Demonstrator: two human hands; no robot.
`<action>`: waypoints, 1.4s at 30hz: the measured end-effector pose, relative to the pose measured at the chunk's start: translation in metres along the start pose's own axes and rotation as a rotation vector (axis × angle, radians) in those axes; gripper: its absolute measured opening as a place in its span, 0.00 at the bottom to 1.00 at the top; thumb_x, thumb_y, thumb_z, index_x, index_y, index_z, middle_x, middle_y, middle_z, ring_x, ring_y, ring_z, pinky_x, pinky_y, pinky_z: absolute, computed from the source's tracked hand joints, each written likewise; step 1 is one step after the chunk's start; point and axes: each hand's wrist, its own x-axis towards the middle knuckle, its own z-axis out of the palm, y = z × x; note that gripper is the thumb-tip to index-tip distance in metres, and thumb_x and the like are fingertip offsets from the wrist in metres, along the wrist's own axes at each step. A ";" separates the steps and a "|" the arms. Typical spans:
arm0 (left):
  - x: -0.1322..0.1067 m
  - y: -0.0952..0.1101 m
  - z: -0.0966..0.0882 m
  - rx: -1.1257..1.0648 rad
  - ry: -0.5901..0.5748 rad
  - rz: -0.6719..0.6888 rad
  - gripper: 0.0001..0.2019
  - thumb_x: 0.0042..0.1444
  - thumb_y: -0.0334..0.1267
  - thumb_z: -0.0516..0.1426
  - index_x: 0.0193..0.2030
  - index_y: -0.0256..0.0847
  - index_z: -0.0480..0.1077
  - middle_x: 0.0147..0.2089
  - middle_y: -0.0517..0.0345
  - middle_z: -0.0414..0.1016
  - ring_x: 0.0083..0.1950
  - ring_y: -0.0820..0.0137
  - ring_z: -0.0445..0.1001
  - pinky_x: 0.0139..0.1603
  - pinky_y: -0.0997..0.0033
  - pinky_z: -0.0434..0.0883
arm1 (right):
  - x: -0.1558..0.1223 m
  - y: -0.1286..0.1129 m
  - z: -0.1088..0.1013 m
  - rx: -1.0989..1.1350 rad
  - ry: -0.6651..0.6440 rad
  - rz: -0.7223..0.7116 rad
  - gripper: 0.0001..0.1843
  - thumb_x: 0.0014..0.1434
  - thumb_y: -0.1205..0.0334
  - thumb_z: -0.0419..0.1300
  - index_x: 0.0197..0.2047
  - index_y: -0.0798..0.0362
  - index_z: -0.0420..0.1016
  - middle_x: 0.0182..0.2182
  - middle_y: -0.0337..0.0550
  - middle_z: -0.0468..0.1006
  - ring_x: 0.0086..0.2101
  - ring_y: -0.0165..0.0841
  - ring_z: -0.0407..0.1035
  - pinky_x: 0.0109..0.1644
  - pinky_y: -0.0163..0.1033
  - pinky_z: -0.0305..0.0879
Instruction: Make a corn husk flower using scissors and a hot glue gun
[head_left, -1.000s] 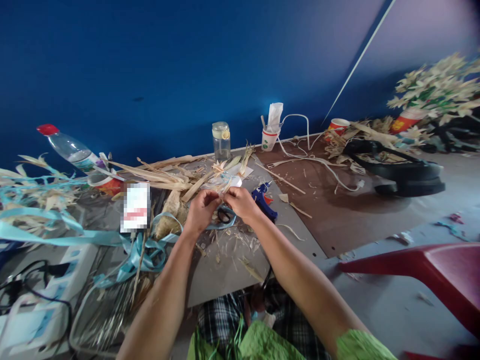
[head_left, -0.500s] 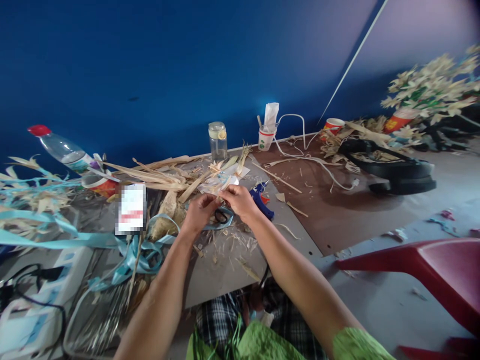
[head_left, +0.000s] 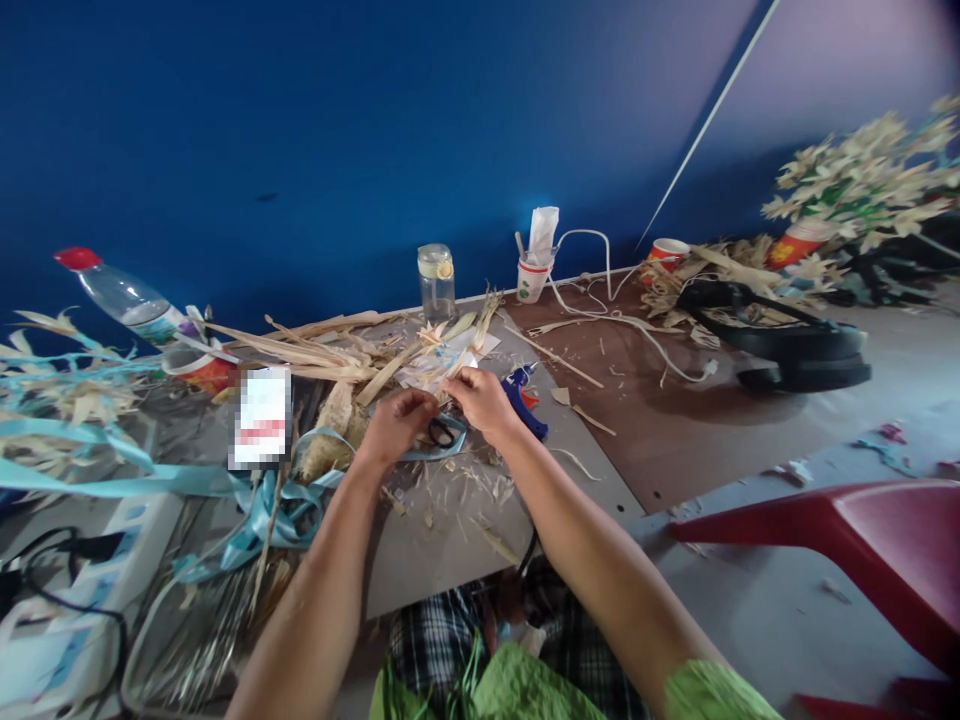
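My left hand is closed in a pinch over the middle of the grey board. Close beside it on the right, my right hand pinches thumb against finger; anything between the fingertips of either hand is too small to make out. Black scissors handles lie just under the hands by a loop of light blue ribbon. To the right of my right hand rests a blue glue gun. Beyond the hands are dried husk strips and a small pale husk flower.
At the back stand a clear bottle and a white paper cup. A phone-like screen, tangled blue ribbon and a power strip lie left. A black headband-like object and red chair are at right.
My hands have drawn slightly apart, the left shifting a little left and down. The things on the board have stayed where they were.
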 end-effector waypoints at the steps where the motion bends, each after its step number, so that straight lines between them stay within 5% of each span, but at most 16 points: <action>1: 0.001 -0.001 -0.004 0.015 0.039 0.018 0.10 0.45 0.43 0.58 0.30 0.37 0.72 0.28 0.56 0.74 0.28 0.71 0.68 0.31 0.72 0.65 | 0.000 0.000 -0.001 -0.001 0.003 0.000 0.15 0.48 0.52 0.56 0.20 0.53 0.60 0.15 0.32 0.56 0.21 0.25 0.51 0.25 0.33 0.47; 6: 0.006 -0.002 -0.030 0.372 0.257 0.073 0.11 0.48 0.41 0.55 0.33 0.39 0.75 0.33 0.54 0.76 0.34 0.67 0.71 0.37 0.70 0.65 | 0.002 0.002 -0.004 -0.044 0.005 -0.046 0.16 0.49 0.51 0.56 0.20 0.53 0.58 0.16 0.32 0.54 0.21 0.24 0.49 0.26 0.33 0.47; 11: 0.004 -0.007 -0.044 0.663 0.032 0.031 0.06 0.45 0.38 0.56 0.25 0.43 0.75 0.26 0.54 0.75 0.27 0.67 0.70 0.30 0.70 0.63 | 0.003 0.003 -0.005 -0.073 0.002 -0.084 0.16 0.51 0.52 0.54 0.20 0.53 0.58 0.16 0.33 0.56 0.21 0.24 0.49 0.26 0.33 0.47; 16: 0.001 -0.015 -0.043 0.929 0.029 0.000 0.05 0.43 0.33 0.55 0.22 0.44 0.72 0.22 0.54 0.72 0.25 0.67 0.68 0.28 0.71 0.60 | 0.004 0.005 -0.005 -0.097 0.004 -0.080 0.17 0.51 0.51 0.54 0.20 0.53 0.57 0.16 0.32 0.55 0.21 0.24 0.49 0.26 0.33 0.46; 25: -0.004 -0.003 -0.034 1.159 -0.152 -0.024 0.06 0.44 0.33 0.52 0.24 0.42 0.71 0.27 0.49 0.75 0.28 0.64 0.70 0.27 0.70 0.59 | 0.006 0.009 -0.005 -0.123 -0.003 -0.086 0.17 0.51 0.51 0.55 0.20 0.53 0.58 0.16 0.33 0.56 0.22 0.25 0.49 0.26 0.33 0.47; 34: -0.003 -0.007 -0.042 0.934 0.065 0.061 0.05 0.46 0.35 0.54 0.23 0.42 0.70 0.25 0.50 0.72 0.27 0.65 0.68 0.29 0.68 0.59 | 0.004 0.002 -0.007 -0.132 0.022 -0.079 0.17 0.50 0.52 0.55 0.19 0.53 0.58 0.16 0.33 0.56 0.22 0.25 0.50 0.27 0.34 0.47; 37: -0.001 0.001 -0.039 0.629 0.109 0.074 0.04 0.45 0.35 0.56 0.23 0.42 0.70 0.23 0.54 0.70 0.26 0.68 0.66 0.29 0.69 0.60 | 0.005 0.003 -0.006 -0.100 0.026 -0.057 0.18 0.50 0.51 0.56 0.19 0.53 0.57 0.16 0.32 0.55 0.21 0.24 0.49 0.26 0.33 0.47; 42: -0.003 0.016 -0.023 0.032 0.008 -0.016 0.06 0.43 0.38 0.60 0.28 0.39 0.70 0.23 0.61 0.67 0.24 0.75 0.61 0.25 0.74 0.59 | 0.009 0.011 -0.003 0.067 0.025 -0.006 0.16 0.47 0.49 0.56 0.22 0.53 0.61 0.17 0.33 0.57 0.21 0.25 0.52 0.26 0.33 0.48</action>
